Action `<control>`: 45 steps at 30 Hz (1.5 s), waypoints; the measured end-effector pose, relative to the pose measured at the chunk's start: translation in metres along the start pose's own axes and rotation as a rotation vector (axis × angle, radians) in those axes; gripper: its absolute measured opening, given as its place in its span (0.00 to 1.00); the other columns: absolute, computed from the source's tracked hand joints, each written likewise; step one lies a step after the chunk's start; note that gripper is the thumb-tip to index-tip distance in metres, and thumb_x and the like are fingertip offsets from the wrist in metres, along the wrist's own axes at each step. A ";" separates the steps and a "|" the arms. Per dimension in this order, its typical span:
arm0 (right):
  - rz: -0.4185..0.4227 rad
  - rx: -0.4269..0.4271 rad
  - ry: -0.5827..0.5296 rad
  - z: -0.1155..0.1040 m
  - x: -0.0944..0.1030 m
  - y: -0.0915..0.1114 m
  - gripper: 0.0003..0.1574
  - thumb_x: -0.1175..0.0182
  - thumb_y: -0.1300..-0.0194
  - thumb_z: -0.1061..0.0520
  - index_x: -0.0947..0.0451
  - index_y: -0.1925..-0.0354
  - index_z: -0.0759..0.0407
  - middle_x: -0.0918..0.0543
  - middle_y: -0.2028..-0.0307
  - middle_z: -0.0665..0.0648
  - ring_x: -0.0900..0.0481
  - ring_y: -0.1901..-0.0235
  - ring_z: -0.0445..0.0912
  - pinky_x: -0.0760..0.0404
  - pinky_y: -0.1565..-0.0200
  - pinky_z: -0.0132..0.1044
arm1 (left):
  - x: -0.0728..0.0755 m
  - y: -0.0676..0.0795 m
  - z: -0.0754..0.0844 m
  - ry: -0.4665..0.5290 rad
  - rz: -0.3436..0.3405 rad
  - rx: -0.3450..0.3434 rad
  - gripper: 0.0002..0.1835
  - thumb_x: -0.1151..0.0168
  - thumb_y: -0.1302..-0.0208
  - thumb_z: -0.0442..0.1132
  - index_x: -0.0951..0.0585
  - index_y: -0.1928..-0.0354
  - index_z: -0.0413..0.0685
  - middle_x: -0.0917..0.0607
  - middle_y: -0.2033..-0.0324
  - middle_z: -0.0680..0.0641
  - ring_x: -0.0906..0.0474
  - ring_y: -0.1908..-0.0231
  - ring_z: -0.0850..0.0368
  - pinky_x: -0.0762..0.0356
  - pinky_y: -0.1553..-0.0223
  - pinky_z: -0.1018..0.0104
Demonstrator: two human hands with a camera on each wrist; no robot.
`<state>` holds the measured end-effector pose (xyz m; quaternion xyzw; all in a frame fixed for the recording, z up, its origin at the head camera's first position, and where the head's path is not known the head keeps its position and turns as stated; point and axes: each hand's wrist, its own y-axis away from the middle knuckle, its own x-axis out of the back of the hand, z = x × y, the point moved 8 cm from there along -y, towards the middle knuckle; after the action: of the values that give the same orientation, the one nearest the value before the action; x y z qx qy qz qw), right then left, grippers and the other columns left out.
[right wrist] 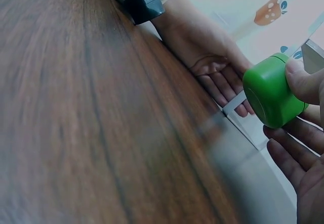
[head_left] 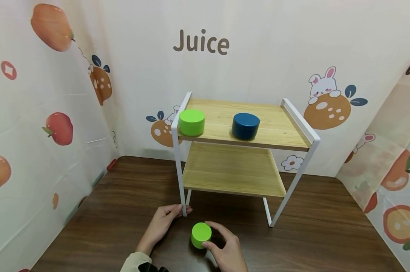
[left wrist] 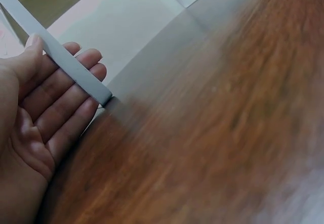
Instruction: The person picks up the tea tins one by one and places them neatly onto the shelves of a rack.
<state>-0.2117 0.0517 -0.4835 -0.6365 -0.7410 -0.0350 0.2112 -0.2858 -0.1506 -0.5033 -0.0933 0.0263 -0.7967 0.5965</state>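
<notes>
A two-tier shelf rack with a white frame [head_left: 301, 122] and light wood boards stands on the dark table. My left hand [head_left: 160, 223] holds the foot of its front left leg [left wrist: 66, 59], thumb on one side and fingers behind. Between the thumb and fingers of my right hand [head_left: 228, 249] is a small round green tin [head_left: 201, 234], gripped by its side. In the right wrist view, this tin [right wrist: 271, 92] appears raised off the table. A larger green tin [head_left: 191, 123] sits at the left front of the top board, and a dark blue tin [head_left: 245, 126] near its front middle.
The lower board [head_left: 233, 168] hangs beneath the top one. The rack's front right leg [head_left: 290, 192] reaches the brown wooden table [head_left: 327, 230]. Pale cloth [head_left: 259, 49] printed with fruit and rabbits encloses the back and both sides.
</notes>
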 end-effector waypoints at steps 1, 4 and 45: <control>0.000 0.000 -0.003 0.000 0.000 0.000 0.36 0.32 0.45 0.38 0.24 0.41 0.48 0.19 0.46 0.43 0.21 0.47 0.41 0.21 0.44 0.40 | 0.000 0.000 0.000 0.001 0.003 -0.002 0.22 0.52 0.25 0.48 0.18 0.48 0.37 0.14 0.53 0.41 0.19 0.47 0.51 0.22 0.45 0.68; 0.005 0.001 -0.005 0.001 0.000 0.000 0.36 0.32 0.45 0.38 0.24 0.41 0.48 0.19 0.46 0.43 0.21 0.47 0.41 0.22 0.44 0.40 | 0.000 0.000 0.000 -0.002 0.010 -0.004 0.22 0.52 0.25 0.48 0.18 0.48 0.37 0.14 0.53 0.41 0.19 0.47 0.52 0.22 0.45 0.67; 0.138 0.048 0.006 -0.014 0.029 -0.002 0.32 0.27 0.50 0.45 0.22 0.45 0.33 0.18 0.48 0.40 0.22 0.44 0.40 0.23 0.41 0.42 | 0.000 0.000 -0.002 -0.026 0.030 0.016 0.23 0.51 0.25 0.49 0.17 0.49 0.37 0.13 0.54 0.44 0.18 0.48 0.55 0.21 0.47 0.67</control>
<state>-0.2132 0.0741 -0.4603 -0.6807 -0.6952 -0.0045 0.2308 -0.2866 -0.1512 -0.5054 -0.0983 0.0138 -0.7867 0.6093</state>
